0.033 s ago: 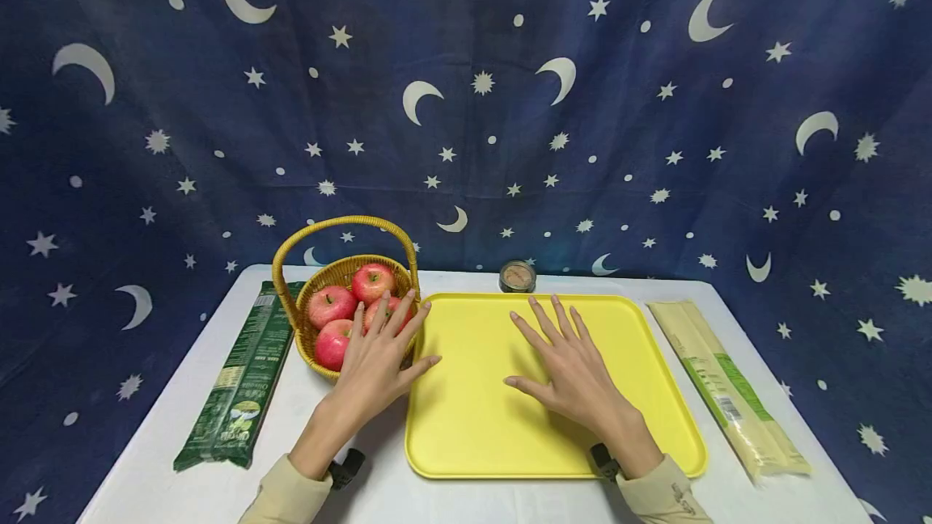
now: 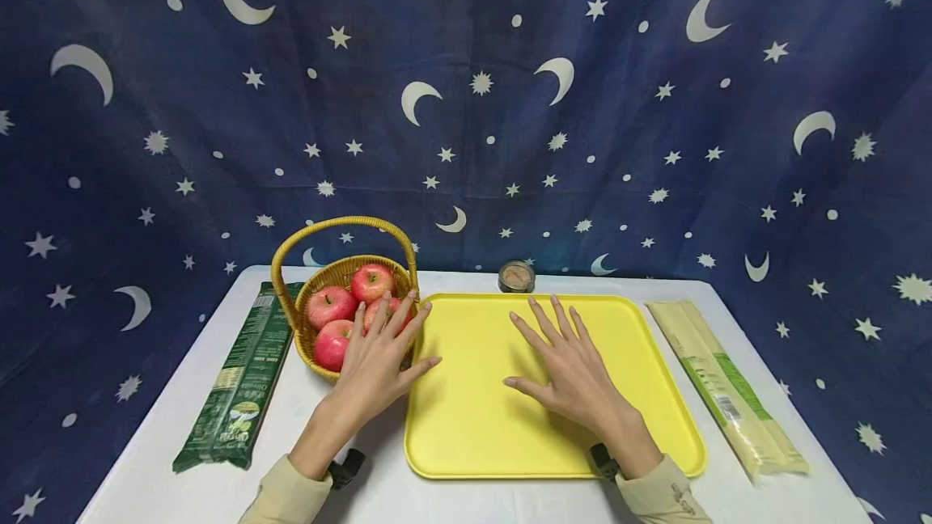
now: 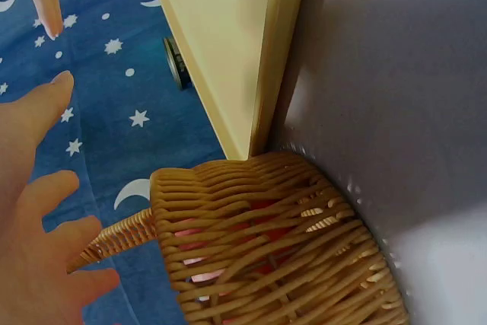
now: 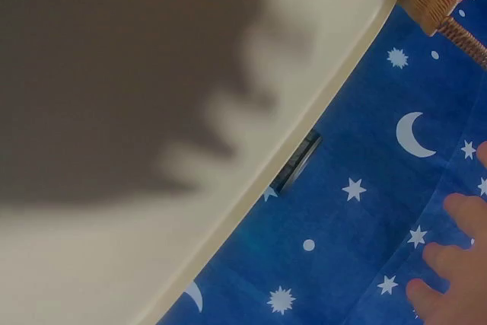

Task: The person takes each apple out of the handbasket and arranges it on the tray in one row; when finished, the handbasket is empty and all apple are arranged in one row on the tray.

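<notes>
My left hand (image 2: 379, 362), fingers straight and spread, hovers in front of a wicker basket (image 2: 342, 267) and overlaps its right side in the head view. Several red apples (image 2: 331, 307) lie in the basket, one of them partly hidden behind the fingers. Over the yellow tray (image 2: 466, 427) is my right hand (image 2: 575, 370), palm down with its fingers fanned out and nothing held. Its shadow falls on the tray surface in the right wrist view. From the left wrist, the woven basket wall (image 3: 266, 241) stands right beside the tray's edge (image 3: 278, 51).
A long dark green packet (image 2: 236, 386) lies left of the basket on the white table (image 2: 364, 500). To the tray's right is a long beige and green packet (image 2: 728, 395). Behind the tray sits a small round container (image 2: 517, 276), before a blue star-and-moon cloth (image 2: 466, 144).
</notes>
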The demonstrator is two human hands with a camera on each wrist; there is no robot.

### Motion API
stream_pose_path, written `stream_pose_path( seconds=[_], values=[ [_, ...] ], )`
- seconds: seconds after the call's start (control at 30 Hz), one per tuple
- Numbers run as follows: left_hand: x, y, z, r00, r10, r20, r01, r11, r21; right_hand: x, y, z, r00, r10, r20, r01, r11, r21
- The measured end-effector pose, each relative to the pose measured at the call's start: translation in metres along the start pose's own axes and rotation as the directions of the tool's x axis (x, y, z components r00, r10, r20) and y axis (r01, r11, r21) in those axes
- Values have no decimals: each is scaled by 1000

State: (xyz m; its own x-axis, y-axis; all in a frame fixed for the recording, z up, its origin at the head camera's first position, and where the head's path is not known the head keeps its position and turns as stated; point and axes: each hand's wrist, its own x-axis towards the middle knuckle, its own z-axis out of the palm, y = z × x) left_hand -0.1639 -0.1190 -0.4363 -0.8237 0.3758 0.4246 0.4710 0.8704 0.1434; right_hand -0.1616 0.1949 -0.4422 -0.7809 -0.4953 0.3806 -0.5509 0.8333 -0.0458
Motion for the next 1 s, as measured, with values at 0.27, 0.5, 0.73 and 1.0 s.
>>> stream_pose_path(
  seconds=[0.27, 0.5, 0.73, 1.0],
  values=[
    [2, 4, 6, 1000, 2, -6, -2, 1000, 8, -4, 4, 3, 1000, 14, 19, -14, 1000, 13],
    [-3, 1, 5, 1000, -22, 6, 22, 1000, -7, -5, 8, 5, 1000, 19, -1, -19, 999, 35],
    [-24, -20, -6, 987, -155, -46, 152, 987, -54, 3, 3, 8, 997, 58, 43, -67, 969, 238],
    [-50, -42, -20, 927, -344, -152, 313, 930, -196, 27, -7, 10, 983, 91, 157, -158, 853, 497]
  ],
)
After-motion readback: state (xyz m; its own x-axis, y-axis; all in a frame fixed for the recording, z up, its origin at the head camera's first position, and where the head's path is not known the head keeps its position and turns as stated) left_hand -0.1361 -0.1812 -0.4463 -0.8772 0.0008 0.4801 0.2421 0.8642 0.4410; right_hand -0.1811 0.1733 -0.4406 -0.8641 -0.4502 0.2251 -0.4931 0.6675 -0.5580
